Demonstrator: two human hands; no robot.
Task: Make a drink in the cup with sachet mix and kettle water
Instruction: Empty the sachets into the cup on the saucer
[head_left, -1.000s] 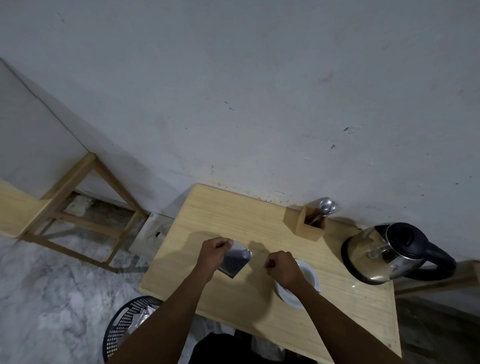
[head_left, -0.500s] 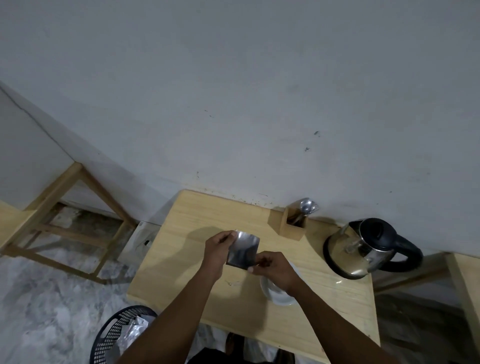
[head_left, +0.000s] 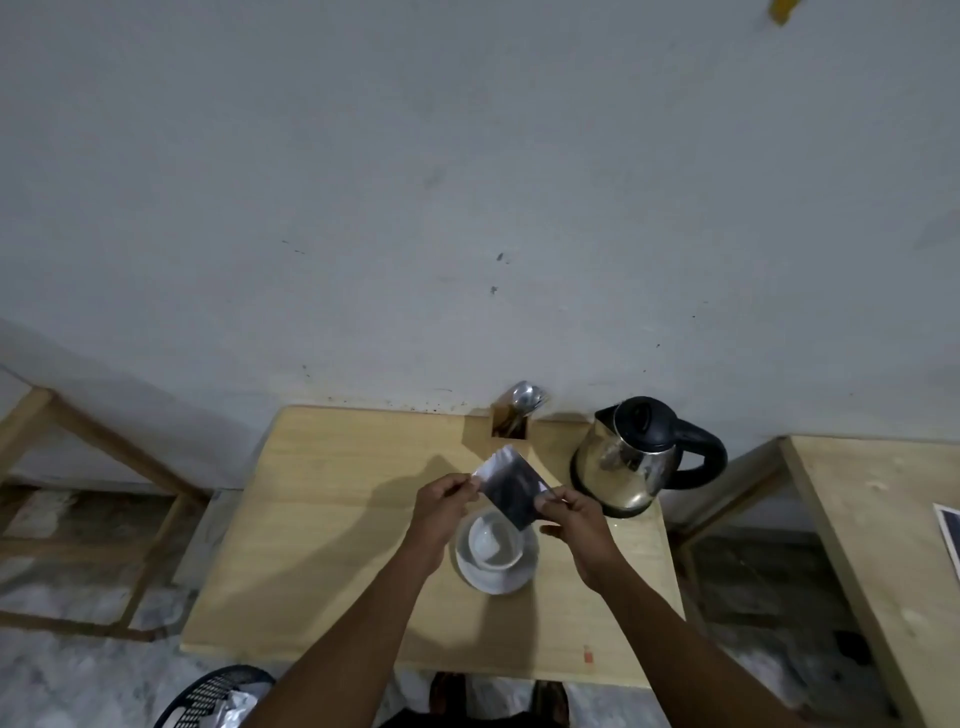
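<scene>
Both hands hold a dark, shiny sachet (head_left: 511, 488) above the white cup (head_left: 495, 543). The left hand (head_left: 441, 501) pinches the sachet's left corner between its fingertips, and the right hand (head_left: 574, 519) pinches the right edge the same way. The sachet is tilted, its lower corner hanging over the cup's rim; whether it is torn open cannot be told.

The cup stands on a white saucer (head_left: 496, 577) on the right half of the wooden worktop (head_left: 332, 519), towards the middle of its depth. The inside of the cup looks pale; no powder or water can be made out in it.

A steel kettle (head_left: 631, 462) with a black lid and handle stands at the back right corner of the worktop. Just left of it, against the back edge, a small wooden holder (head_left: 506, 431) has a metal spoon (head_left: 524, 397) standing in it.

On the floor by the front left corner sits a black mesh basket (head_left: 208, 696) with crumpled pale wrapping inside.
</scene>
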